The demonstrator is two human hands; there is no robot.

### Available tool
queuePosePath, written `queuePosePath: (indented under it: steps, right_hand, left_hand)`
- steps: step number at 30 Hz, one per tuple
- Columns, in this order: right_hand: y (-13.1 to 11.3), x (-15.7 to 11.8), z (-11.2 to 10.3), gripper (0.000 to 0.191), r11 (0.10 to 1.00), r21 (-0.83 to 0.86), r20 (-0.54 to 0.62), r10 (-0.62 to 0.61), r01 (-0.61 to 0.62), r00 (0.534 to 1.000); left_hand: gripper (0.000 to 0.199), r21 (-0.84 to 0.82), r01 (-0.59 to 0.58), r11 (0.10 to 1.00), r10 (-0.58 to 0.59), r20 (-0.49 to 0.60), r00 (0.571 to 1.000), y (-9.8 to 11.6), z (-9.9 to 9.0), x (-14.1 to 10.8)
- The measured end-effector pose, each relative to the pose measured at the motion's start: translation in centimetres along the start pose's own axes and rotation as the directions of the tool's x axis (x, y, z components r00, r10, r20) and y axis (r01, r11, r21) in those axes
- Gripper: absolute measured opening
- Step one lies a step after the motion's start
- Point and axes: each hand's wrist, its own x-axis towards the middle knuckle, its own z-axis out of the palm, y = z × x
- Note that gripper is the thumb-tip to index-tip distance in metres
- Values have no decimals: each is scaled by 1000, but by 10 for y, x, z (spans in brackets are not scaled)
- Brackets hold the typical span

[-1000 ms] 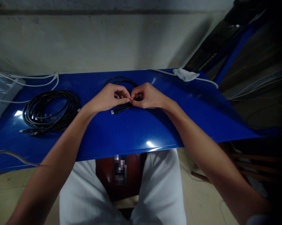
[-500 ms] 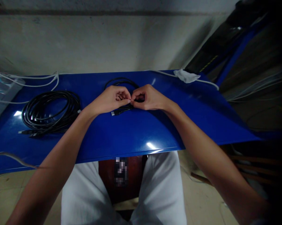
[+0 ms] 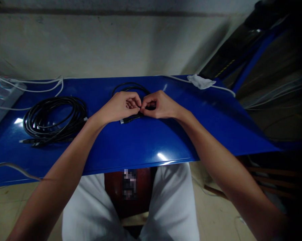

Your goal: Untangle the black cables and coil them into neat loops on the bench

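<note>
My left hand (image 3: 127,104) and my right hand (image 3: 158,104) meet fingertip to fingertip over a coiled black cable (image 3: 130,84). Each pinches thumb against forefinger. Whatever sits between the fingertips is too small to make out. Behind the hands shows the far arc of the coil; most of the rest is hidden under them. One plug (image 3: 122,121) with a metal end pokes out below my left hand and lies on the blue table (image 3: 138,144).
Left of my forearm lies a larger coil of black cable (image 3: 54,130) with its plugs. A grey-white box (image 3: 9,100) and white cords stand at the far left. At the back right, a white crumpled wrapping (image 3: 201,81) surrounds a white cord. A wall rises behind the table.
Both hands stay in nearly the same spot, with only slight finger movement at the pinch. The view has shifted very slightly.
</note>
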Motion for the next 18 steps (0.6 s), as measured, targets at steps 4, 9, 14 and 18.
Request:
queuePosePath:
  steps: [4, 9, 14, 18]
  right_hand:
    - [-1, 0, 1, 15, 1000, 12, -4, 14, -14, 1000]
    - [-3, 0, 0, 16, 1000, 21, 12, 8, -8, 1000]
    - [-5, 0, -1, 16, 1000, 15, 21, 6, -6, 1000]
    - [-6, -1, -1, 15, 1000, 1, 29, 5, -5, 1000]
  left_hand:
    - [13, 25, 1, 1000, -2, 8, 1000, 2, 0, 0]
    - [12, 43, -27, 999, 26, 6, 1000, 2, 0, -1]
    - [19, 88, 13, 996, -18, 58, 998, 1, -5, -2]
    - [24, 78, 38, 996, -47, 124, 991, 2, -9, -3]
